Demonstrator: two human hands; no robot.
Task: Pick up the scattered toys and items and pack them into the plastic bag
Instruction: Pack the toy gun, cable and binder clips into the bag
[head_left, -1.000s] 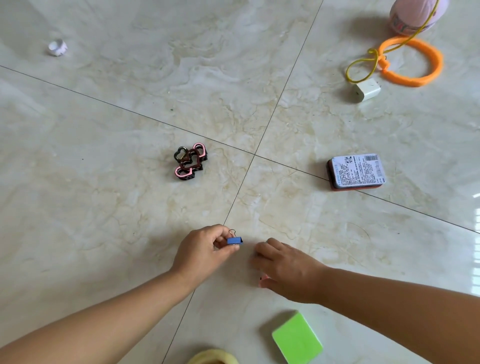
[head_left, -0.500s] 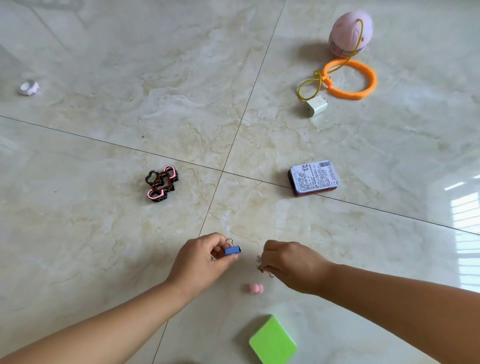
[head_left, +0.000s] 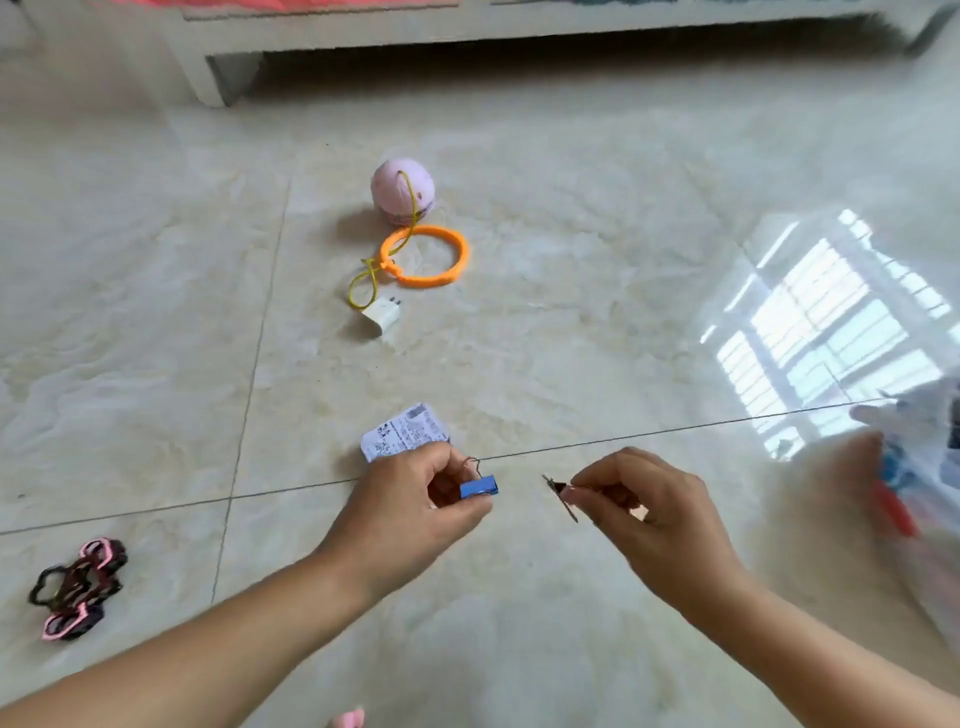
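My left hand (head_left: 415, 512) pinches a small blue binder clip (head_left: 479, 487) above the marble floor. To its right, my right hand (head_left: 644, 512) pinches a small dark clip (head_left: 560, 493) with thin wire handles. The clear plastic bag (head_left: 919, 499) lies blurred at the right edge with coloured items inside. Scattered on the floor are a labelled tin (head_left: 405, 430) partly hidden behind my left hand, a white charger plug (head_left: 382, 317), an orange ring (head_left: 425, 255) tied by yellow cord to a pink ball (head_left: 402, 191), and pink-and-black heart hair clips (head_left: 78, 587).
A low pale furniture base (head_left: 467, 31) with a dark gap under it runs along the top. A small pink piece (head_left: 349, 719) shows at the bottom edge. Window glare (head_left: 831, 322) reflects on the floor at the right.
The view has tilted up and swung right, bringing the bag into sight. My right hand has lifted with a dark clip. The green block has left the view.
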